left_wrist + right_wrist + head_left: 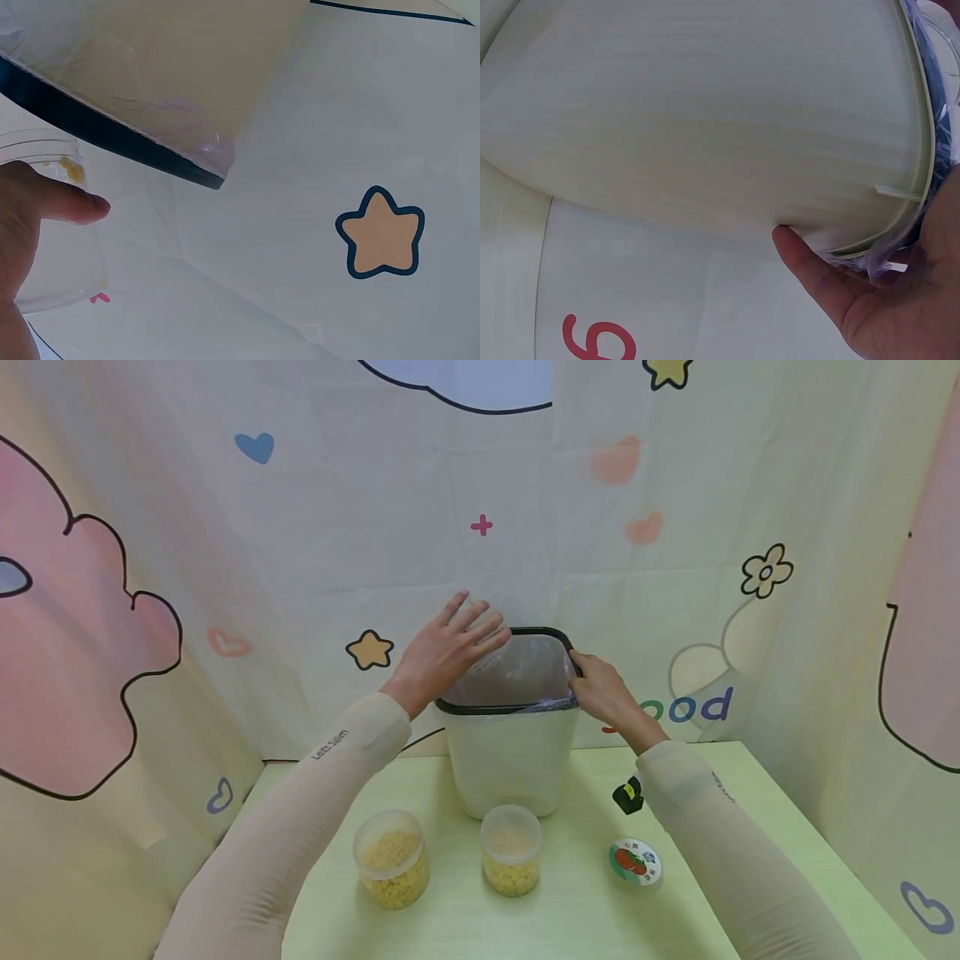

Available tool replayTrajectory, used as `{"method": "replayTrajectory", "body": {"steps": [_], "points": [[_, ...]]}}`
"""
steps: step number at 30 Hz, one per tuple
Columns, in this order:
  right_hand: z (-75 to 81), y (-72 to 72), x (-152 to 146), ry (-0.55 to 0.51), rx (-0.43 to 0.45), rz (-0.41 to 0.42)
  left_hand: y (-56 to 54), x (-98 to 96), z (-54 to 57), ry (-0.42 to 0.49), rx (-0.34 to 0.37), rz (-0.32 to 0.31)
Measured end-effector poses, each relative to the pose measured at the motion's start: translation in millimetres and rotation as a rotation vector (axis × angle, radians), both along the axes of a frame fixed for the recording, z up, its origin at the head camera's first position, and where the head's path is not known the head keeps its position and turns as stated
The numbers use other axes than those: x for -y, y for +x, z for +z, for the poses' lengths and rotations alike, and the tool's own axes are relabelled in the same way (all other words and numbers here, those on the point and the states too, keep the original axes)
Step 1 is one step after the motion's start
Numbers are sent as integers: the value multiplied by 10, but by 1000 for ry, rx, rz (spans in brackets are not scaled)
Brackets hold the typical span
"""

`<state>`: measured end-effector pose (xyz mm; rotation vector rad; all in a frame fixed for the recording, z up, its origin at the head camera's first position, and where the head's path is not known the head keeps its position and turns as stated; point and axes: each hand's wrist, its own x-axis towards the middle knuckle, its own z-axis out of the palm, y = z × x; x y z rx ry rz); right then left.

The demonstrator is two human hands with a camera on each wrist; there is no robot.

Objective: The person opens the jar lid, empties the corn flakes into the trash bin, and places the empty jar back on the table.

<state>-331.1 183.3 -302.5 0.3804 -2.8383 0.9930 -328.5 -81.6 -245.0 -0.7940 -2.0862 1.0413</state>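
Observation:
In the head view a white trash bin [510, 760] with a black rim and a clear plastic liner [517, 672] stands at the back of the table. My right hand [603, 689] grips its right rim; in the right wrist view the thumb [810, 270] lies on the bin's outer wall. My left hand [453, 647] is raised over the bin's left side. The left wrist view shows it holding a clear plastic jar [64, 259], with a yellow bit stuck near one end. In the head view the hand mostly hides that jar.
Two clear tubs of yellow bits, a wider tub [392, 860] and a smaller tub [512, 852], stand in front of the bin. A round label-topped disc [635, 862] and a small black object [628, 795] lie to the right. A printed cloth [337, 543] hangs behind.

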Motion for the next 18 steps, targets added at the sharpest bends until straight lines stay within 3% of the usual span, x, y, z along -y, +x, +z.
{"method": "replayTrajectory", "body": {"steps": [18], "points": [[-24,-17,-9,-2,2,2,-31,-22,-21,-70,-32,-18]]}}
